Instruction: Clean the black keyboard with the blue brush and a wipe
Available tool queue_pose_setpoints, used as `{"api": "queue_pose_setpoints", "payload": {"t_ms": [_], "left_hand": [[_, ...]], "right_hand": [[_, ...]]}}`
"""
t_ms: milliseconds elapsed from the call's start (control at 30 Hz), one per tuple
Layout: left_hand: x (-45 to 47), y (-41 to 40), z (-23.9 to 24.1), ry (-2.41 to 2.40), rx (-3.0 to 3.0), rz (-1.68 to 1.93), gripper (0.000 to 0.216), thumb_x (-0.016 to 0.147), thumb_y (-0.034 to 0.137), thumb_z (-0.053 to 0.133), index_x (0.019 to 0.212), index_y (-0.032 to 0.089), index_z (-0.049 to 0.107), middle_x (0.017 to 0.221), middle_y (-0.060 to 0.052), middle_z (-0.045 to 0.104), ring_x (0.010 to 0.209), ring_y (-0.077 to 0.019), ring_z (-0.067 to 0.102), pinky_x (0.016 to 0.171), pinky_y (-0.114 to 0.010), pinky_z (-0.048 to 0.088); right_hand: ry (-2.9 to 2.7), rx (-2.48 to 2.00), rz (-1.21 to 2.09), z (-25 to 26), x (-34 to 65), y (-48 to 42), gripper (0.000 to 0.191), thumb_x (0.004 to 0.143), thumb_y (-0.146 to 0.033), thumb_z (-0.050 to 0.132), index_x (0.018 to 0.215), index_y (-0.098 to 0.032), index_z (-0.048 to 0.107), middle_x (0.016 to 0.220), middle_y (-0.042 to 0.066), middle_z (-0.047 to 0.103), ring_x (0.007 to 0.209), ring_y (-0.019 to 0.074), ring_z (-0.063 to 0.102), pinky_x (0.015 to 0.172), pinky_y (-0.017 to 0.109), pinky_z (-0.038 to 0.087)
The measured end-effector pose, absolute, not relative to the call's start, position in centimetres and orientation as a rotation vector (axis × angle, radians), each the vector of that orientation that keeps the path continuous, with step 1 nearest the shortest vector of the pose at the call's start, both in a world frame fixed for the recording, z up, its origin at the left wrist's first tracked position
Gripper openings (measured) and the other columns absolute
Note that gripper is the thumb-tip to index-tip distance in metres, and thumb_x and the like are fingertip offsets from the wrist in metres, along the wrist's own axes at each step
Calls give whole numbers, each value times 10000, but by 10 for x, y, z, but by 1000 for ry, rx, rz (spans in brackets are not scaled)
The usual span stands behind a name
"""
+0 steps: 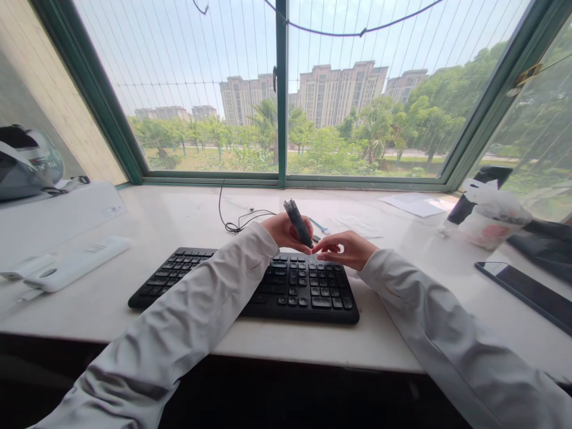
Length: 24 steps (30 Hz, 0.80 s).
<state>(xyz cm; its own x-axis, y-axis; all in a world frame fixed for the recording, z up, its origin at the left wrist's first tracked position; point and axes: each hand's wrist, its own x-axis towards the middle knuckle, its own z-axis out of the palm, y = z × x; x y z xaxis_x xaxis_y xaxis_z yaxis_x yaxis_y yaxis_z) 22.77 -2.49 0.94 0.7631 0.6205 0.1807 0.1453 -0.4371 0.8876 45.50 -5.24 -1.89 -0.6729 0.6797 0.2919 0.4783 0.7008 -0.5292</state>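
A black keyboard [290,286] lies on the white counter, partly covered by my left forearm. Above its back edge my left hand [290,231] is closed round a dark, stick-shaped thing [298,221], which leans with its ragged, paler end up and to the left. My right hand [346,250] meets its lower end from the right, thumb and forefinger pinched together near my left fingertips. Whatever sits between those right fingers is too small to make out. Just behind the hands lies a thin blue strip [320,226].
A thin black cable [232,227] lies coiled behind the keyboard. On the right are a phone [531,292], a plastic-bagged cup [489,220] and a paper sheet [417,204]. A white power strip [78,262], a white box [58,211] and a helmet [29,161] stand left.
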Motion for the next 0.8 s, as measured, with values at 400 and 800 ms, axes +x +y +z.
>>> {"api": "queue_pose_setpoints", "payload": {"t_ms": [400, 800], "left_hand": [[232, -21, -4, 664, 1995, 625, 603, 605, 282, 844, 1119, 151, 559, 930, -81, 711, 668, -136, 672, 632, -260, 511], [234, -25, -1, 671, 2104, 575, 518, 701, 289, 788, 1144, 146, 560, 1001, -90, 692, 713, -131, 669, 656, -265, 521]], "right_hand": [[-2447, -937, 742, -31, 456, -43, 383, 800, -528, 656, 920, -168, 706, 767, 25, 664, 635, 122, 502, 592, 256, 401], [-2403, -1071, 775, -32, 456, -42, 453, 743, -585, 686, 899, -163, 741, 681, 10, 596, 596, 117, 406, 554, 262, 308]]}}
